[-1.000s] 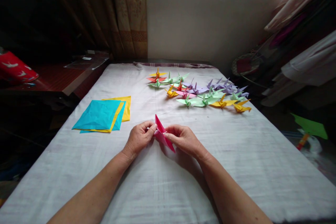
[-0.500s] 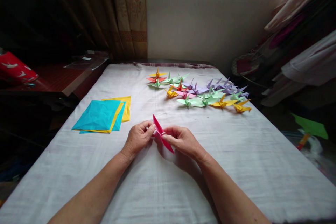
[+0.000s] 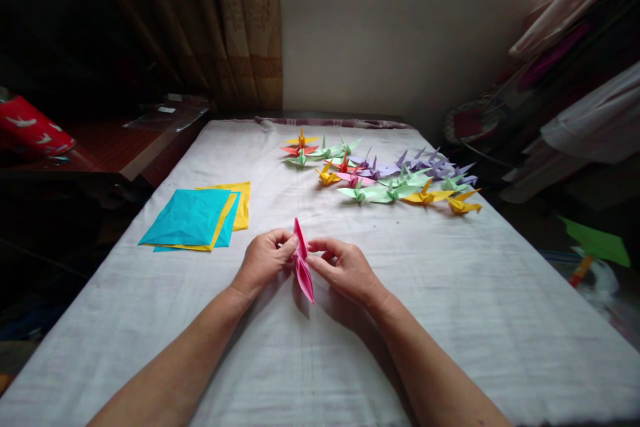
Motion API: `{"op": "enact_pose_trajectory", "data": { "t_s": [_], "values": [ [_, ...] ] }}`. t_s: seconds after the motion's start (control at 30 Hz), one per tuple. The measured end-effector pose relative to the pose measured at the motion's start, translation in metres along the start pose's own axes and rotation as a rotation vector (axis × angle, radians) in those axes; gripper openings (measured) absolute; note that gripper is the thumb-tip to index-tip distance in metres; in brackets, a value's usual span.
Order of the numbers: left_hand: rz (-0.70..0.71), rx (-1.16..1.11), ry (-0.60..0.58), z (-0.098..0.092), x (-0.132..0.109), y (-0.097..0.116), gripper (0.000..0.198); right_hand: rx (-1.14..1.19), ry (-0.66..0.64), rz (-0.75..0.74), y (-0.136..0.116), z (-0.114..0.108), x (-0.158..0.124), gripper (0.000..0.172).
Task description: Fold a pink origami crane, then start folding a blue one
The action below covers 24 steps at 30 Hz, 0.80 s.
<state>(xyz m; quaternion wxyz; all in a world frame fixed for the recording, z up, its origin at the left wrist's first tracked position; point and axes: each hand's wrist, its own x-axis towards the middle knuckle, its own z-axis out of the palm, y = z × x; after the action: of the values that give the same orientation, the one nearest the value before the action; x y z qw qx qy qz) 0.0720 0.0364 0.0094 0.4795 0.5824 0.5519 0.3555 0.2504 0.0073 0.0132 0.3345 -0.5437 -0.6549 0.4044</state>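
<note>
A pink origami crane [image 3: 303, 270] is held upright over the white cloth, its wings pointing away from me and toward me. My left hand [image 3: 267, 257] is closed in a pinch on its left side, thumb and forefinger at the middle fold. On the other side is my right hand [image 3: 345, 267], thumb and forefinger parted and their tips close to the crane's middle. Whether the right thumb touches the paper I cannot tell. The crane's head and tail are mostly hidden by the left fingers and the wings.
Blue and yellow paper squares [image 3: 187, 220] lie stacked at the left. Several finished cranes [image 3: 393, 192] in green, purple, yellow, red and pink stand at the back right. A white cloth [image 3: 280, 360] covers the table. Hanging clothes [image 3: 595, 113] flank the right side.
The crane has turned so that its near wing swings left and shows its open folds. The right fingers have parted and drawn back slightly from it, while the left keeps its pinch.
</note>
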Motion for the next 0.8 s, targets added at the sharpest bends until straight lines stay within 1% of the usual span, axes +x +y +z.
{"op": "enact_pose_trajectory", "data": {
  "t_s": [0.1,0.27,0.43,0.6,0.73,0.8],
  "values": [
    [-0.002,-0.043,-0.011,0.0,-0.001,0.002,0.039,0.019,-0.002,-0.021,-0.003,0.002,0.0,0.032],
    [0.015,-0.115,-0.067,0.0,-0.003,0.007,0.037,0.047,-0.016,-0.031,-0.004,0.004,0.001,0.033],
    [0.038,-0.113,-0.104,-0.002,-0.003,0.012,0.038,0.229,-0.058,-0.023,0.005,0.006,0.004,0.039],
    [0.06,-0.112,-0.109,-0.005,-0.002,0.01,0.042,0.411,-0.137,0.014,0.01,0.005,0.007,0.04],
    [0.073,-0.12,-0.112,-0.006,0.0,0.008,0.043,0.488,-0.168,0.027,0.01,0.004,0.007,0.038],
    [0.093,-0.123,-0.11,-0.007,0.0,0.007,0.042,0.469,-0.149,0.024,0.011,0.004,0.007,0.038]
  ]
}}
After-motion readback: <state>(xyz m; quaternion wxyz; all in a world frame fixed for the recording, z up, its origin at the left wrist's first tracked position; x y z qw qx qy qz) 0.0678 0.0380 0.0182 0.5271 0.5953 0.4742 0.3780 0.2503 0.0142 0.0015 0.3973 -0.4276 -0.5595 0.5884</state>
